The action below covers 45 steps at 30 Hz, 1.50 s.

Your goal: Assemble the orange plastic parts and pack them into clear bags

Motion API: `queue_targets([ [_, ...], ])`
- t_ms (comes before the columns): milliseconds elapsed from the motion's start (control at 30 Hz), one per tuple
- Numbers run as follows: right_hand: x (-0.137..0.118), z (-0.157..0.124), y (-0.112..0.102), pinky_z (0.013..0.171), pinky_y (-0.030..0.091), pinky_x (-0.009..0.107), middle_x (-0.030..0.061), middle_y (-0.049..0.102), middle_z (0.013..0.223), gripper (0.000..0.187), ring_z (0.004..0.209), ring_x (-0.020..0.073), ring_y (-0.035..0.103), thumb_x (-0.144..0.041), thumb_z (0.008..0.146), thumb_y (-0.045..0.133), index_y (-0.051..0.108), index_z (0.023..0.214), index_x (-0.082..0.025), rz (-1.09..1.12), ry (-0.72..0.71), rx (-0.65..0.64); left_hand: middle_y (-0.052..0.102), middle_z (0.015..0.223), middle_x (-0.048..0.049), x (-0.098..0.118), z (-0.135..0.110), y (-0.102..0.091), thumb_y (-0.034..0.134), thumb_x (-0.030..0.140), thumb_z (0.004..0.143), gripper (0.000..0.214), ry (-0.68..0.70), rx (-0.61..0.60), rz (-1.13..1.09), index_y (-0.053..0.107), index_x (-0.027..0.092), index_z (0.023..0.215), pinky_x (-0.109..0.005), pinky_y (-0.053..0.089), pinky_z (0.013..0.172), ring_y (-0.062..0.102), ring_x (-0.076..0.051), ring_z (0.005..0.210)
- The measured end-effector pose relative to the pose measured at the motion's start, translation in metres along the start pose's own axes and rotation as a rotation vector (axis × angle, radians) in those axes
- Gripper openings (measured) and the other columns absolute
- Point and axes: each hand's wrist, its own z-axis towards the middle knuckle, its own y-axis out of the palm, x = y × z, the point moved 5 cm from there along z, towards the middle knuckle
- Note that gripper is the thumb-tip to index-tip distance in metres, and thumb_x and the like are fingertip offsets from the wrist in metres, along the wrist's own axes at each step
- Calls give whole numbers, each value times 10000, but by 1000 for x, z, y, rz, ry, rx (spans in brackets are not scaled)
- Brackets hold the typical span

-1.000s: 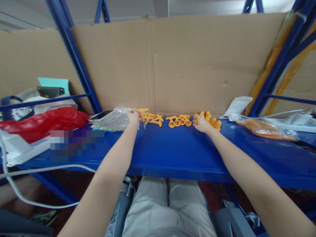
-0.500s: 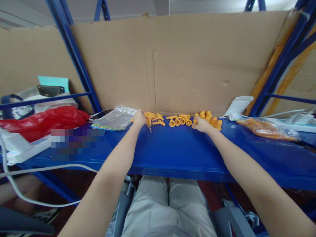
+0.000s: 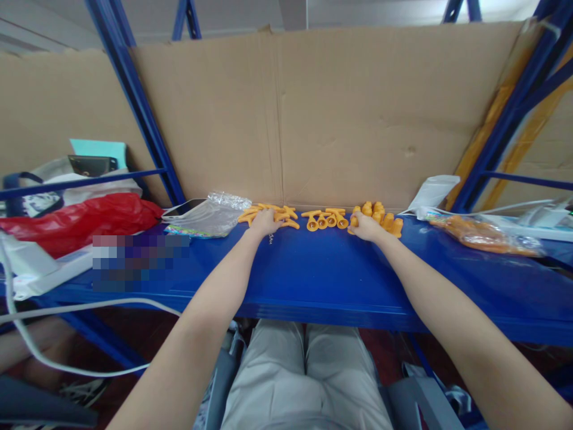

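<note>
On the blue shelf lies a pile of orange corkscrew handles. My left hand is over that pile, its fingers closed about a corkscrew whose metal spiral sticks out below the hand. My right hand has its fingers closed on an orange sleeve at the left of several upright orange sleeves. Between the hands several T-handled orange pieces lie in a row, their round open ends facing me.
A clear plastic bag lies left of the pile, beside a red bag and a white power strip. To the right rests a bag of orange parts. Cardboard stands along the back.
My left hand has moved slightly right and down, from the pile's left part onto the corkscrew with the visible spiral. My right hand has stayed almost still.
</note>
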Motion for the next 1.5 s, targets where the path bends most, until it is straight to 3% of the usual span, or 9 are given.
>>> queue_targets([
  [133,-1,-1,0,868,462,390,190,666,1152,415,1054,332,636,-258,848,544,505,1245,-144,6,2,-9,604,1175,-173,-1,-1,-4,638,248,805,361,-53,80,-39,589,91,1126,-345,460,970,603,-283,1110],
  [367,0,1,1,866,470,420,173,676,1144,419,1038,341,639,-259,826,555,517,1234,-169,19,-21,17,521,1138,-121,-14,-4,-31,534,30,754,314,-29,476,-268,545,165,1038,-372,465,978,584,-252,1086],
  [467,2,3,2,859,475,403,160,675,1146,420,1032,325,642,-269,828,554,515,1236,-176,14,-30,21,508,1158,-128,-11,-8,-40,492,5,759,327,17,555,-333,512,183,1033,-382,453,983,547,-262,1145],
  [633,2,4,3,852,480,418,161,686,1116,430,1018,338,648,-268,824,564,521,1243,-182,19,-37,29,516,1162,-125,-9,-8,-44,518,23,760,315,9,584,-396,500,186,1029,-356,448,973,530,-253,1168],
  [833,-5,-4,-6,886,453,434,218,656,1170,402,1087,350,621,-242,859,518,511,1244,-127,-7,13,42,572,1102,-134,-31,-2,-43,601,144,769,287,-274,626,-447,504,148,1040,-353,451,960,569,-247,1098],
  [1000,-13,-11,-17,904,444,432,219,637,1211,418,1130,338,599,-285,908,453,461,1289,-115,7,51,139,594,1069,-120,-25,-9,-48,604,189,772,234,-195,526,-249,541,170,997,-389,457,933,583,-288,1080],
  [1233,-14,-8,-15,877,453,429,187,652,1195,402,1084,333,615,-319,899,458,484,1263,-150,34,24,170,575,1134,-141,-13,-13,-55,540,94,764,267,-71,481,-129,536,182,1015,-380,456,924,559,-305,1133],
  [1367,-12,-7,-15,867,459,428,162,667,1172,393,1057,326,620,-331,889,463,496,1249,-177,49,15,183,598,1108,-127,-16,-13,-56,570,139,768,258,-116,437,-82,536,196,1017,-379,465,880,589,-296,1077],
  [1500,-15,-9,-19,886,453,446,177,662,1179,412,1082,337,607,-327,889,455,490,1265,-163,75,3,220,642,1030,-115,-25,-16,-63,623,273,775,284,-257,467,-91,547,196,1037,-375,473,818,626,-296,997],
])
